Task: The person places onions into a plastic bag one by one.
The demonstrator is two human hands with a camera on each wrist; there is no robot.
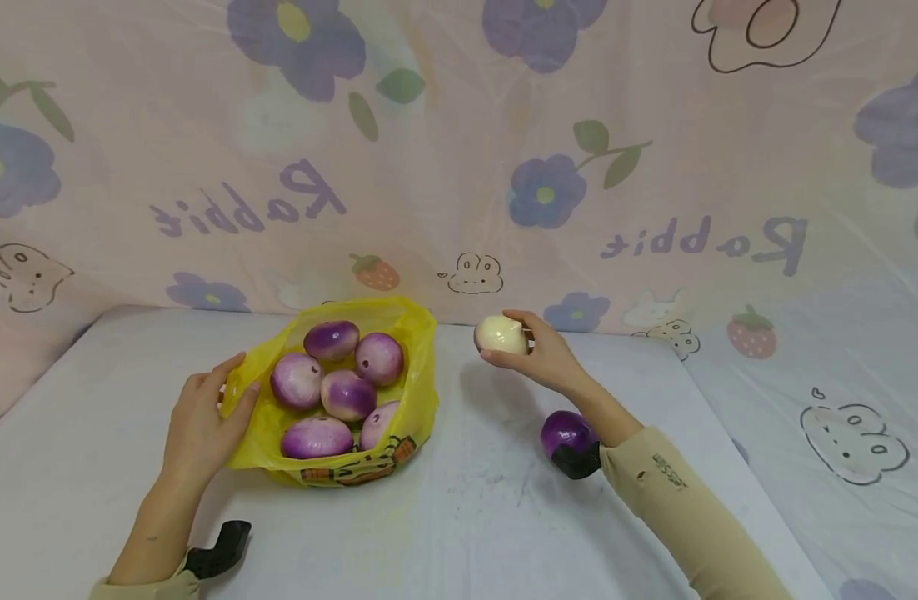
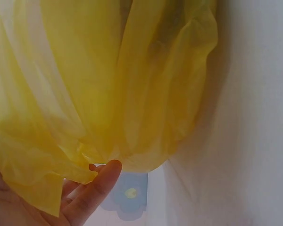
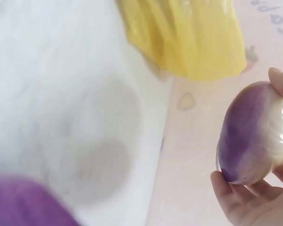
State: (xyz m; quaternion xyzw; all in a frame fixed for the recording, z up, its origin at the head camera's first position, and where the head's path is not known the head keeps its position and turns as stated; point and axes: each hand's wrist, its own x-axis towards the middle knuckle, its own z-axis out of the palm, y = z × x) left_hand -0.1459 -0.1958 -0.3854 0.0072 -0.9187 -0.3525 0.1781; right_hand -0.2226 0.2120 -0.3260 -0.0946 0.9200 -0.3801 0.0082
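Note:
A yellow plastic bag (image 1: 421, 392) stands with its mouth spread, holding several glossy purple-and-white onions (image 1: 348, 395). My left hand (image 1: 204, 417) pinches the bag's left edge between thumb and fingers; the left wrist view shows the thin yellow film (image 2: 146, 113) from outside. To the right of the bag, my right hand (image 1: 541, 354) grips another onion (image 1: 501, 335) above the table, its pale side with a small nub towards the head camera. Its purple side shows in the right wrist view. A darker purple onion (image 1: 567, 431) lies on the table below my right forearm.
A white-covered table (image 1: 474, 517) carries everything. Behind it hangs a pink curtain (image 1: 444, 175) printed with flowers and rabbits. A black wrist mount (image 1: 576, 461) on the right arm partly covers the dark onion, and another black mount (image 1: 230, 546) sits at the left wrist.

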